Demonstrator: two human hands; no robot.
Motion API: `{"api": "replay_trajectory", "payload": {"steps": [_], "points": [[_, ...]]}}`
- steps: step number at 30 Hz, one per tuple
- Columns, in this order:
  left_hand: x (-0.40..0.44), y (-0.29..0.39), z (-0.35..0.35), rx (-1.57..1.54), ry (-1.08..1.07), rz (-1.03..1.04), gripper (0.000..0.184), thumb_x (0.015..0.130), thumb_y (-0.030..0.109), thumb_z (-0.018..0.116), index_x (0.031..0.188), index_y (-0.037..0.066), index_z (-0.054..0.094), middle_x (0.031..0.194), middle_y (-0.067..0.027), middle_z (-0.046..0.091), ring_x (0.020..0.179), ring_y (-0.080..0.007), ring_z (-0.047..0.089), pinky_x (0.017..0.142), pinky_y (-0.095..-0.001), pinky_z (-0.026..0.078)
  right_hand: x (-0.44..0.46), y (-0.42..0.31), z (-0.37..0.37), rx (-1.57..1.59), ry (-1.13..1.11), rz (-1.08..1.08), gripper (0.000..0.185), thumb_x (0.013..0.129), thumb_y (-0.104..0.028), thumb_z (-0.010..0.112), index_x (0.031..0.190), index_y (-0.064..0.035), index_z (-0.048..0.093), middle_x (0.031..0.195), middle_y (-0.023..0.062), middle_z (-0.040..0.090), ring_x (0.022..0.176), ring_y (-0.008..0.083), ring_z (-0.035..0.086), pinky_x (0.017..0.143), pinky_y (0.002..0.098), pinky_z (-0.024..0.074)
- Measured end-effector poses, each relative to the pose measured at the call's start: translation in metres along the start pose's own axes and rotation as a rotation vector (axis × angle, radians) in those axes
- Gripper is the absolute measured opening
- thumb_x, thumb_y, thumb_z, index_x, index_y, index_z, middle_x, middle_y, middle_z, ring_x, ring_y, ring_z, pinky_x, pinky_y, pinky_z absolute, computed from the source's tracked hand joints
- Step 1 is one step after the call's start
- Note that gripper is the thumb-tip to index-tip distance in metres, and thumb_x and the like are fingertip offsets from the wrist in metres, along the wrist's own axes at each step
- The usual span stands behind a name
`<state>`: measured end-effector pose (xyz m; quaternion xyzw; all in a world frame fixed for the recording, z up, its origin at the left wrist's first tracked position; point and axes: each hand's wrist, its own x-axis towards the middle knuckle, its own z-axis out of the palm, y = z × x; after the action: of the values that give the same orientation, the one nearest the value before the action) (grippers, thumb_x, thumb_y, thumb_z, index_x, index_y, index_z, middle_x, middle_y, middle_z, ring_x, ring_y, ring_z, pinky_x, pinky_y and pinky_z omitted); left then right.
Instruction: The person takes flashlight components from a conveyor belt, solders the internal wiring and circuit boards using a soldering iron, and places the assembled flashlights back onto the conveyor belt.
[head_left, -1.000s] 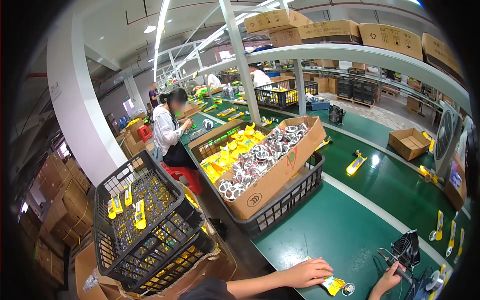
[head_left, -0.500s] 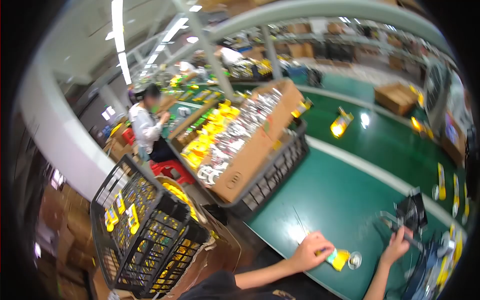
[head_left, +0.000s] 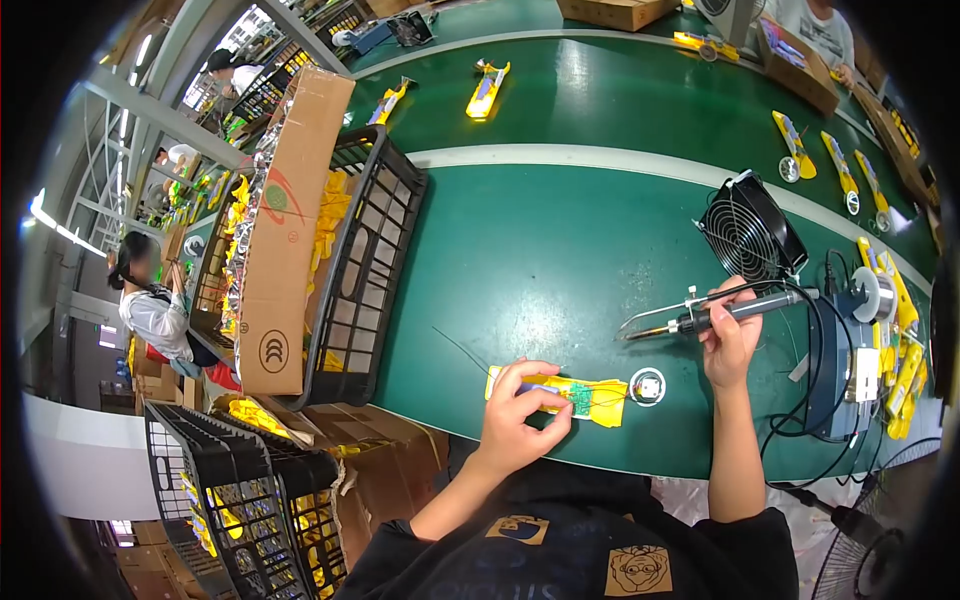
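My right hand (head_left: 732, 335) is wrapped round a soldering iron (head_left: 745, 308), whose tip points left above the green bench. A curved metal tube runs beside the tip. My left hand (head_left: 523, 418) presses its fingers on a yellow part (head_left: 606, 402) lying near the bench's front edge. That part carries a small green circuit board (head_left: 580, 398) and thin wires. A round white-and-silver piece (head_left: 646, 387) lies at its right end. One thin dark wire sticks out up and left of my left hand.
A black fan (head_left: 752, 232) stands behind my right hand. Right of it are a solder spool (head_left: 876, 294), a blue soldering station (head_left: 826, 370) and cables. Left, a black crate (head_left: 372, 270) holds a cardboard box (head_left: 290, 240). Yellow parts lie on the belt (head_left: 620, 90). Other people sit farther off.
The view has swung right and down toward the bench. My right hand has lifted the soldering iron leftward, away from the fan. My left hand stays at the yellow part, its fingers more curled.
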<state>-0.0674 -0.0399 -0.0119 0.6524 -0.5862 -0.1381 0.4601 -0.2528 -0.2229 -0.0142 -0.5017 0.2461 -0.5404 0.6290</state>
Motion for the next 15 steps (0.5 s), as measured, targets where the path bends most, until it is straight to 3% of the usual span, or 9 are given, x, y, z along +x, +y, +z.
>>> {"api": "replay_trajectory", "payload": {"steps": [4,9,15], "points": [[-0.001,0.0,0.0,0.026,-0.017,-0.007,0.012,0.061,0.005,0.072,0.069,0.007,0.064,0.1,-0.0085,0.058,0.075,-0.0177,0.06,0.096,-0.0473,0.035,-0.005,0.002,0.005,0.0,-0.14,0.041,0.016,0.074,-0.014,0.057,0.076,-0.0034,0.046,0.064,0.0016,0.046,0.045,0.0042,0.04,0.039,0.0166,0.0307],[-0.001,0.0,-0.002,0.07,-0.055,0.005,0.01,0.063,0.005,0.071,0.07,0.007,0.064,0.102,-0.0077,0.058,0.078,-0.0188,0.061,0.098,-0.0507,0.032,-0.014,0.004,0.009,-0.043,-0.313,0.153,0.011,0.071,-0.004,0.056,0.077,-0.0023,0.046,0.069,0.0037,0.047,0.055,0.0073,0.044,0.05,0.0202,0.0349],[0.004,0.01,-0.006,0.081,-0.119,-0.057,0.007,0.067,0.005,0.069,0.072,0.006,0.064,0.103,-0.0072,0.058,0.082,-0.0207,0.061,0.099,-0.0525,0.03,-0.026,0.014,0.017,0.013,-0.3,0.101,0.016,0.068,0.0,0.056,0.08,-0.0023,0.046,0.075,0.0064,0.049,0.063,0.0094,0.045,0.056,0.0234,0.0364]]}}
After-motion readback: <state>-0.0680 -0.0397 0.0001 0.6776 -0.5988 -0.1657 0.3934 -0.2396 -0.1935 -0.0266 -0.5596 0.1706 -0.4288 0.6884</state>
